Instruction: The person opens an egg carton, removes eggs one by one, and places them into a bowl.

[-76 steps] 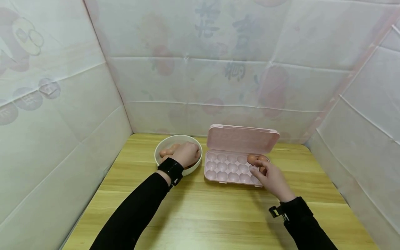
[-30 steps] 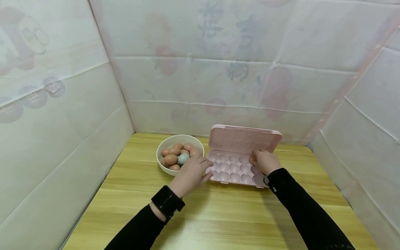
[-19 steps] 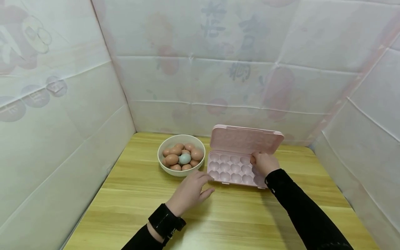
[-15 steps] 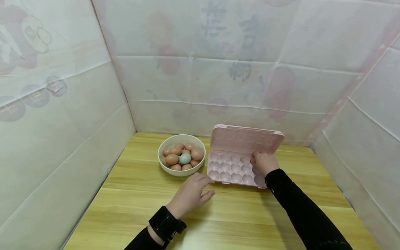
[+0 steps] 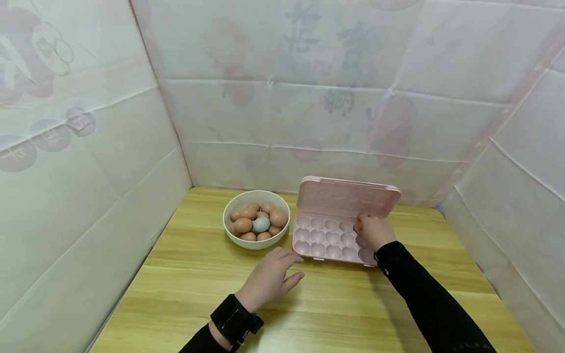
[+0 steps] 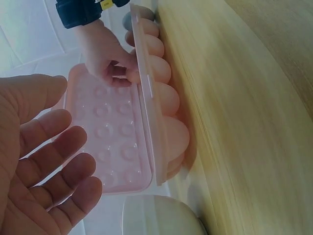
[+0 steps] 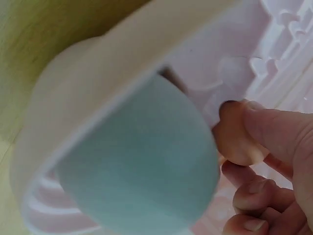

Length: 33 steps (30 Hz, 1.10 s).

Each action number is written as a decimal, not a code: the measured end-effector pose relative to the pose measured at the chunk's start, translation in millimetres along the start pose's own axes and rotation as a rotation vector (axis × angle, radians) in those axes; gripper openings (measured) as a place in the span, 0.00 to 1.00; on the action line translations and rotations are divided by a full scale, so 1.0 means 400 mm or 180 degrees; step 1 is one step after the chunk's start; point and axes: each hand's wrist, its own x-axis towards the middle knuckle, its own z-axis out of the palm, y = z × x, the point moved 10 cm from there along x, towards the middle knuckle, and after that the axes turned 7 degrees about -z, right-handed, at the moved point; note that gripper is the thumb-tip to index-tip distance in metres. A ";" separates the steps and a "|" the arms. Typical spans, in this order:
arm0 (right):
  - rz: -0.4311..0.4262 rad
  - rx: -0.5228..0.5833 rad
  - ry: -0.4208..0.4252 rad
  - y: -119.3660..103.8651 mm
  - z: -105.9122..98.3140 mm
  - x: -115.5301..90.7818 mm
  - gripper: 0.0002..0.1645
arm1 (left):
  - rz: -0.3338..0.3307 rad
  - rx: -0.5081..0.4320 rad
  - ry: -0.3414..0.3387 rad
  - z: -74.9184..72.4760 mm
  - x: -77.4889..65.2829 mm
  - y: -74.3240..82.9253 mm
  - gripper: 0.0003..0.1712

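Note:
My right hand (image 5: 374, 231) reaches over the right end of a pink egg tray (image 5: 333, 252) and pinches a brown egg (image 7: 234, 139) between thumb and fingers. Most of that egg is hidden by the hand in the head view; the left wrist view shows part of the brown egg (image 6: 132, 75) close over the cups. A pale blue-green egg (image 7: 142, 166) sits in the tray near the right wrist camera. Just in front of the tray's left corner, my left hand (image 5: 267, 278) hovers above the table with loosely bent fingers and holds nothing.
Left of the tray stands a cream bowl (image 5: 253, 245) with several brown eggs (image 5: 243, 225) and one blue-green egg (image 5: 261, 224). The tray's pink lid (image 5: 346, 197) stands raised at the back. Printed white sheets (image 5: 229, 122) enclose the wooden table (image 5: 185, 264).
My left hand has come out of the bowl and moved right and toward me, opening up. My right hand has moved farther over the tray's right end, now covering the eggs there.

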 end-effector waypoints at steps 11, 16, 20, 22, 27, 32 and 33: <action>0.0473 0.1406 -0.0027 0.001 -0.075 -0.038 0.29 | 0.0063 0.0039 0.0129 -0.011 -0.005 0.004 0.16; 0.0759 0.2688 0.0053 -0.032 -0.081 -0.084 0.32 | 0.0088 0.0080 0.0172 -0.018 -0.005 0.008 0.17; 0.0995 0.3602 0.0070 -0.084 -0.071 -0.119 0.33 | 0.0149 0.0132 0.0361 -0.035 -0.005 0.017 0.19; 0.1119 0.4000 0.0074 -0.117 -0.060 -0.134 0.32 | 0.0191 0.0157 0.0523 -0.047 -0.004 0.022 0.22; 0.1083 0.4762 0.0013 -0.218 -0.024 -0.157 0.25 | 0.0305 0.0262 0.0920 -0.080 -0.005 0.036 0.32; 0.0987 0.4877 -0.0186 -0.303 0.013 -0.174 0.23 | 0.0532 0.0368 0.1140 -0.098 -0.009 0.054 0.41; 0.1017 0.4856 -0.0237 -0.316 0.019 -0.177 0.24 | 0.0581 0.0388 0.1167 -0.099 -0.011 0.058 0.42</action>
